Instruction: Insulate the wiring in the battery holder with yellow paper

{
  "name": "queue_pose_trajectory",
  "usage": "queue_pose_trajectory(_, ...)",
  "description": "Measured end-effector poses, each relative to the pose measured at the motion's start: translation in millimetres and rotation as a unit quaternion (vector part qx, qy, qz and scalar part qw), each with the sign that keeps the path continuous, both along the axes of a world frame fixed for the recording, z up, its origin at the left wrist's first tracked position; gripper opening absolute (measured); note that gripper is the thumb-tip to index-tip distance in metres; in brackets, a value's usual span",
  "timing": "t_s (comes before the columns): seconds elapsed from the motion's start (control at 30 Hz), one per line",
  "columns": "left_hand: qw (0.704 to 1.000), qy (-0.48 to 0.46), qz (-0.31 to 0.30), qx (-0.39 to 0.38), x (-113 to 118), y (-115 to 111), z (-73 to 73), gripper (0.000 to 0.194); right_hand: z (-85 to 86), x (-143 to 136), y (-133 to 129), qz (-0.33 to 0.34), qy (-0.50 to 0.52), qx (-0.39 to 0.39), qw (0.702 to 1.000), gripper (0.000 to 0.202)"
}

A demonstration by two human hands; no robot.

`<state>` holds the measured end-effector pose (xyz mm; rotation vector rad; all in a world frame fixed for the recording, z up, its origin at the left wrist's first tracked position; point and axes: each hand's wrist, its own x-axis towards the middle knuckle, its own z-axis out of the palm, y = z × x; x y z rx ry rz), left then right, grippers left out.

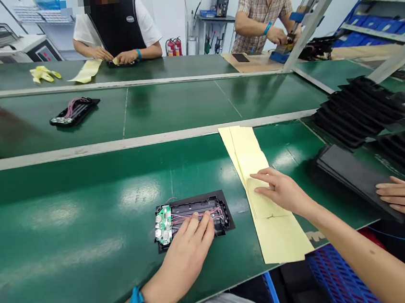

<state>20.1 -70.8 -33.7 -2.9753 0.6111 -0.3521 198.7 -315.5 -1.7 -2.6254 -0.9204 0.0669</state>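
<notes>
Open casing (pixel 190 206) lay near surface's (pixel 84 193) front edge | left hand (pixel 188 254): fingers flat, nearly together, atop wires (pixel 179 216) | right hand (pixel 288 193): fingers parted at yellow sheets (pixel 279 240), nothing gripped | risk: sideways drag could have strained wires

bright, cool indoor light leaves soft white glare across the green counter (pixel 84 197) and a dark shadow band along its far edge, while the wide view stretches toward the picture's sides.

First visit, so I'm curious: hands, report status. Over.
Left hand on black plastic casing with green circuit board. Right hand over pale-yellow paper sheets. Left fingers block part of casing.
</notes>
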Motion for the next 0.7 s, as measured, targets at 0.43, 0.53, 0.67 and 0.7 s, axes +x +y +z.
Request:
queue_pose_trajectory(0.43, 0.998, -0.007, 0.063, 0.008, 39, -17, -1.4, 0.034, -33.7, -10, -15, -0.017, -0.071, 0.048, 0.996, 0.013)
queue_pose_trajectory(0.53, 0.998, -0.007, 0.066, 0.017, 39, -17, -0.1, 0.032, -41.2, -12, -17, -0.016, -0.107, 0.034, 0.994, 0.014)
queue_pose_trajectory(0.67, 0.997, 0.0, 0.063, 0.034, 39, -17, 1.3, 0.034, -43.0, -15, -16, -0.007, -0.176, -0.018, 0.984, 0.017)
queue_pose_trajectory(0.7, 0.997, 0.003, 0.064, 0.035, 40, -18, 1.1, 0.035, -42.4, -18, -16, -0.008, -0.194, -0.036, 0.98, 0.018)
